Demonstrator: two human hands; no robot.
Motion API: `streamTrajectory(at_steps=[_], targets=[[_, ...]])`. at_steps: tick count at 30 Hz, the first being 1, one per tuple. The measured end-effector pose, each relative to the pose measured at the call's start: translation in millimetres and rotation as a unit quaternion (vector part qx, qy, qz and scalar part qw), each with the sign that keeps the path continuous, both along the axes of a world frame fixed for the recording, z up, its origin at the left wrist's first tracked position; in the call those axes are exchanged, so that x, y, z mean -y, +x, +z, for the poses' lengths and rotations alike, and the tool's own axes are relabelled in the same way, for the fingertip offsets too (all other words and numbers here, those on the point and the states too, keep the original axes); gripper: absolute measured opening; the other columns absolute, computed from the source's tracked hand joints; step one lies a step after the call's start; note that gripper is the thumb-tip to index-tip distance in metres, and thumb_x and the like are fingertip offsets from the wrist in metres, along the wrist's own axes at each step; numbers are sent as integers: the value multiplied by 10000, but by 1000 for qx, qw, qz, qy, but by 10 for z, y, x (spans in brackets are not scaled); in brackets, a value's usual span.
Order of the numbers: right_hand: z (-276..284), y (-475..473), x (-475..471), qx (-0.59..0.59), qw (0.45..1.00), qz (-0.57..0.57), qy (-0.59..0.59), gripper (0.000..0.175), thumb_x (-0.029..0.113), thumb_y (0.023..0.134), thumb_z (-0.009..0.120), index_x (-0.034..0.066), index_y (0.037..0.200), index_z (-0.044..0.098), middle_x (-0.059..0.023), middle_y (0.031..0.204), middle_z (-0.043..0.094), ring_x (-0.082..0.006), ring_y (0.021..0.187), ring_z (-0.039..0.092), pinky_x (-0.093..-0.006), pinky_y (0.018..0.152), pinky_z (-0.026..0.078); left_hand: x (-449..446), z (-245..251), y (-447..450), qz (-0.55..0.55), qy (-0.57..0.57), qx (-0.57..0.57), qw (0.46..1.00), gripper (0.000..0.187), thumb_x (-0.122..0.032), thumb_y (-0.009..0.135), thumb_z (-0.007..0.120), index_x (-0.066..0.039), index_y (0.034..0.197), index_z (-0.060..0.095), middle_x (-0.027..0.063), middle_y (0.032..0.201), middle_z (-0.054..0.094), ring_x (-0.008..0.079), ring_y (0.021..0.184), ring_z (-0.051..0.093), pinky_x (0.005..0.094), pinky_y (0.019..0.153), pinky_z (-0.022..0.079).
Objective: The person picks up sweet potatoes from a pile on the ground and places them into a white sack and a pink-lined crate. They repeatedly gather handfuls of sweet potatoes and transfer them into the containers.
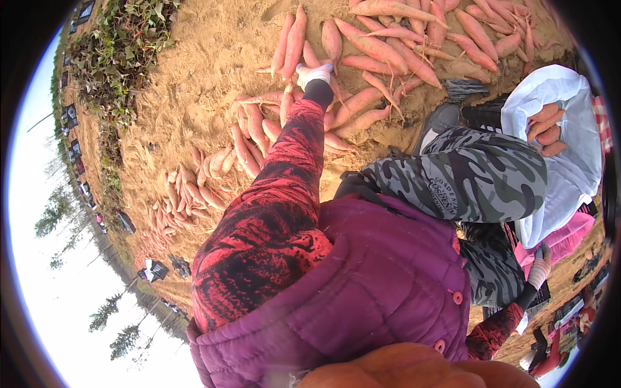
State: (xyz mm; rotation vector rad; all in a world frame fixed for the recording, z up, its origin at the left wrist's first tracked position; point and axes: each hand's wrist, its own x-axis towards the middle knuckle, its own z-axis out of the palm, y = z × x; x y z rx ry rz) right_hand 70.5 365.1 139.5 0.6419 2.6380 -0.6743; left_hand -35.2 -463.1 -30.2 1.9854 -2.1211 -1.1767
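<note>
My left hand (315,73), in a pale glove with a dark cuff, reaches forward over a sweet potato (310,55) among others on the soil. That sweet potato runs under the fingers; whether they are closed round it is hidden. My right hand (539,269), in a grey and white glove, is low at the right beside pink sheeting (565,240). Its fingers point towards the sheeting, but a grip cannot be made out. A white bag-like liner (584,167) stands open beside my knee with several sweet potatoes (550,127) inside.
A large heap of sweet potatoes (373,46) lies ahead, with a row of smaller heaps (182,196) to the left. Cut vines (121,58) lie beyond. A black crate (482,114) is by my shoe (440,121). Another person (550,354) is at the far lower right.
</note>
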Motion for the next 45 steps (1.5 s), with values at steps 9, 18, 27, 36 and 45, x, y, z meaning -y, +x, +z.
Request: streamTrajectory(at_steps=[9,18,27,36,45], targets=[[-57,1,18,-34,998,0,-53,292,121,944,548,3,1203,616,-58,1118,648,-141,975,569,-274,887,445,225,-449,-202,95,88,-130,983,810,-144,695,752,-60,1400,362,209,1224,546,310,1082,586,416,876,489],[69,-46,197,-87,984,-103,-113,322,120,935,583,19,1241,604,-26,1152,632,-120,1005,567,-255,895,447,-39,409,1157,52,502,-463,728,768,-15,789,655,-248,1444,329,142,1242,519,342,1068,563,483,861,480],[693,-801,1868,-263,926,-52,-268,298,72,959,537,19,1245,601,-48,1158,642,-128,992,607,-249,855,470,-828,1331,217,-136,625,-484,597,772,-168,786,675,-155,1462,303,205,1265,519,368,1062,564,460,848,468],[564,-2113,3368,-190,874,248,-372,523,359,973,486,25,1374,462,-108,1200,606,-192,1036,618,-289,818,499,-2216,2264,-1098,-323,596,-485,553,765,-216,802,687,-75,1453,309,218,1271,540,319,1012,617,389,781,506],[559,-2313,2168,-358,839,-148,-382,338,187,865,673,11,1135,569,-79,960,627,-135,802,598,-280,702,514,-2838,2343,-1958,-491,573,-280,593,593,-209,835,683,-55,1364,465,204,1143,637,298,907,666,401,753,562]])
